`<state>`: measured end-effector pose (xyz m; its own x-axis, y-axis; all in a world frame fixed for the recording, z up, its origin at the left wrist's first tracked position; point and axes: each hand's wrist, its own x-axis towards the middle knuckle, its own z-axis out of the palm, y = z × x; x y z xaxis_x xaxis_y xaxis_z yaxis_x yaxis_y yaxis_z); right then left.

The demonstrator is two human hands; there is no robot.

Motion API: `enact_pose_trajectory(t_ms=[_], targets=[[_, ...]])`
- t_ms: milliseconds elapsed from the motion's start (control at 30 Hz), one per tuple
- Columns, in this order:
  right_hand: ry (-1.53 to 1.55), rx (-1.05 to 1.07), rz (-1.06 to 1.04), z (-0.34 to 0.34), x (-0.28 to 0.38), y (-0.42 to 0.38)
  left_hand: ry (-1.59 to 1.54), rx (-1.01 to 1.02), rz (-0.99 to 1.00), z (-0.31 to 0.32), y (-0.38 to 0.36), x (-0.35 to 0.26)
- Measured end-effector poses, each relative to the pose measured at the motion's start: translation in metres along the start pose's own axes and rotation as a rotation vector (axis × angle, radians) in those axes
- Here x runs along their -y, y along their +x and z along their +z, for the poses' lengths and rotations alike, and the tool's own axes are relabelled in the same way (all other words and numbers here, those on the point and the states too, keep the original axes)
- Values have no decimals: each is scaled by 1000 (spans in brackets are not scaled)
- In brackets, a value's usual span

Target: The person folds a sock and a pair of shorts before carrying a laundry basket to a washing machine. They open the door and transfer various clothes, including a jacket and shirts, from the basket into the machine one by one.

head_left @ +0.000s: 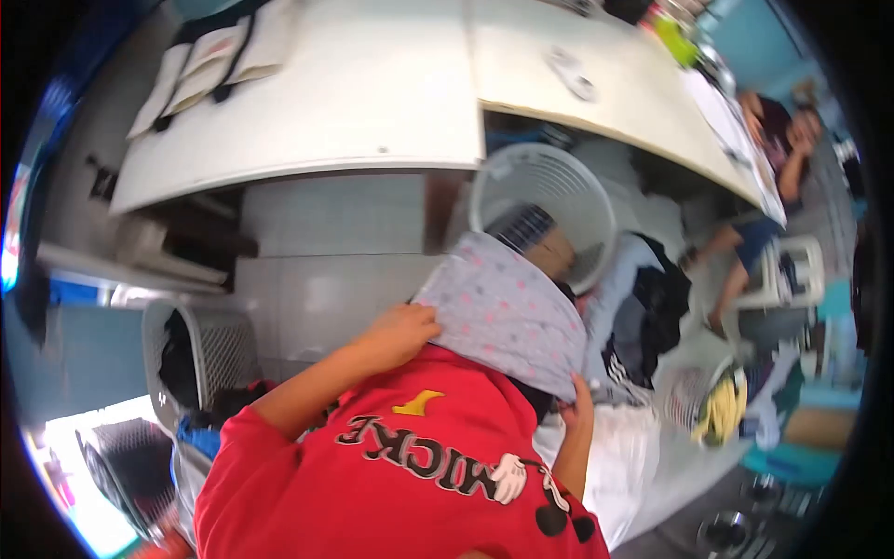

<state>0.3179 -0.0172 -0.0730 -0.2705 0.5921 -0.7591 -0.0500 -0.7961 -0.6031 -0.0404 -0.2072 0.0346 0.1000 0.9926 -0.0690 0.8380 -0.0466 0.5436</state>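
A light grey cloth with pink spots point(498, 303) is stretched out in front of my red shirt. It looks like a garment or fabric piece, but its exact kind cannot be made out. My left hand point(402, 333) is closed on its left edge. At the lower right corner, my right hand point(578, 402) pinches the cloth, with some fingers hidden. Just beyond the cloth, a white plastic laundry basket point(596, 200) leans toward me, with a dark checked item point(521, 226) and a brown item point(551, 253) inside.
A white table point(372, 93) spans the front, with folded cloths point(219, 61) at its left. Dark clothes point(652, 312) are heaped right of the basket. Another basket point(223, 349) stands at left. A person point(792, 154) sits at far right near a white stool point(801, 270).
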Motion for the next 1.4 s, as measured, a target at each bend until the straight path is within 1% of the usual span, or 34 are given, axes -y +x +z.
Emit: enact_pose_trajectory(t_ms=[33, 67, 100, 167, 233, 267, 300, 333, 367, 400, 467, 533, 600, 633, 667, 700, 733, 767, 800, 867, 900, 933, 1000, 1033, 1067, 1100, 1133, 1167, 1200, 1233, 1267, 1300, 1333, 1400], targets=[[-14, 1, -28, 4, 1, -4, -50, -13, -42, -8, 2, -9], [-7, 63, -28, 5, 5, -7, -100, -26, -96, -12, 6, -15], [26, 65, -12, 9, 11, -11, -120, -9, -66, -10, 15, -16], [71, 73, -7, 16, 20, -15, -149, -104, 79, -5, 34, -29], [140, -38, -85, 35, 36, -22, -89, -77, 120, 22, 54, -36], [140, -36, -87, 46, 47, -25, -28, -54, 147, 37, 61, -37], [109, 37, -153, 58, 59, -30, -27, -54, 144, 47, 64, -39], [78, 112, -218, 72, 71, -36, 44, 28, 145, 57, 64, -41], [37, 112, -268, 99, 83, -47, 116, 111, 146, 64, 63, -40], [-2, 112, -319, 128, 90, -57, 120, 112, 141, 70, 61, -37], [-152, 192, -366, 168, 90, -58, 114, 20, 189, 77, 56, -32], [-415, 344, -359, 209, 82, -60, 153, 63, 175, 68, 54, -36], [-392, 651, -191, 236, 73, -63, 191, 106, 164, 55, 55, -41], [-433, 666, -198, 239, 68, -54, 119, 288, 62, 49, 58, -42], [-425, 657, -200, 231, 58, -38, 44, 470, -38, 46, 60, -43], [-546, 473, -381, 217, 47, -17, 18, 282, 9, 60, 53, -34], [-666, 283, -558, 204, 40, 1, 17, 281, 19, 63, 52, -33], [-721, 159, -569, 191, 34, 9, 6, 268, 26, 64, 52, -32], [-718, 151, -574, 185, 27, 10, -3, 254, 34, 64, 52, -31], [-468, 181, 47, 176, 15, 16, -45, 257, 66, 58, 57, -29], [-405, 219, 103, 163, -8, 39, -101, 274, 92, 55, 57, -31], [-312, 292, 139, 167, -6, 32, -98, 283, 120, 53, 58, -32], [-22, 421, 116, 175, -13, 43, -144, 386, 79, 47, 61, -33], [-10, 411, 99, 179, -9, 39, -151, 471, 58, 42, 64, -36], [-41, 385, 42, 184, -6, 36, -143, 477, 72, 37, 63, -39], [-74, 362, -12, 190, -2, 31, -193, 444, 109, 32, 61, -42], [-66, 359, -16, 194, -1, 29, -245, 410, 141, 31, 58, -43], [2, 368, -95, 196, 0, 27, -220, 375, 198, 33, 56, -44], [69, 376, -173, 197, 2, 24, -219, 380, 200, 28, 58, -46], [74, 372, -176, 198, 6, 23, -228, 486, 198, 21, 60, -48], [96, 374, -242, 198, 11, 21, -235, 592, 199, 15, 63, -52], [118, 373, -309, 198, 17, 18, -258, 557, 256, 8, 64, -50], [125, 363, -325, 199, 26, 11, -250, 562, 274, -2, 67, -46], [108, 319, -380, 193, 51, -4, -632, 491, 248, -35, 84, -39]])
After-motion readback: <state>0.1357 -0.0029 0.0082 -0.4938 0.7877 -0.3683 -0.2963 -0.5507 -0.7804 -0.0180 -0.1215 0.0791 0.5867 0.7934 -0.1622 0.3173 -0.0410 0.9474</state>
